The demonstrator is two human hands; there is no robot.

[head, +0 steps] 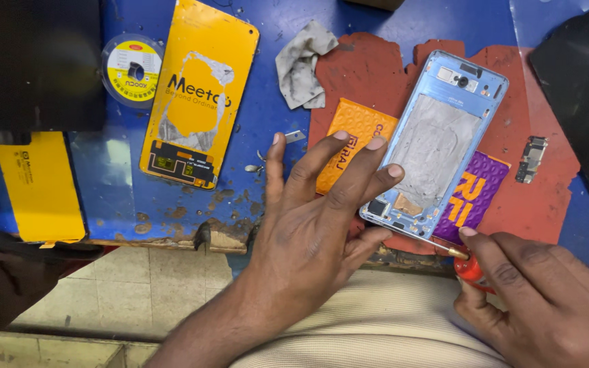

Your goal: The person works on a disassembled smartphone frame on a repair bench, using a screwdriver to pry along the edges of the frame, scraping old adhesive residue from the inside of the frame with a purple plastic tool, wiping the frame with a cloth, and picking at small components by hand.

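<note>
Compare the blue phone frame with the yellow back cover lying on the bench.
The blue phone frame lies on the red mat, steadied by the left hand; the yellow back cover lies untouched on the blue bench. The frame shows grey metal inside; the cover shows torn grey adhesive. Both are phone-shaped, inner side up.

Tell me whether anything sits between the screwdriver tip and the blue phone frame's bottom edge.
Nothing visible does. The right hand holds the red-handled screwdriver, whose thin shaft runs straight to the bottom edge of the blue phone frame. The left hand steadies the frame from the side, clear of the shaft.
</note>
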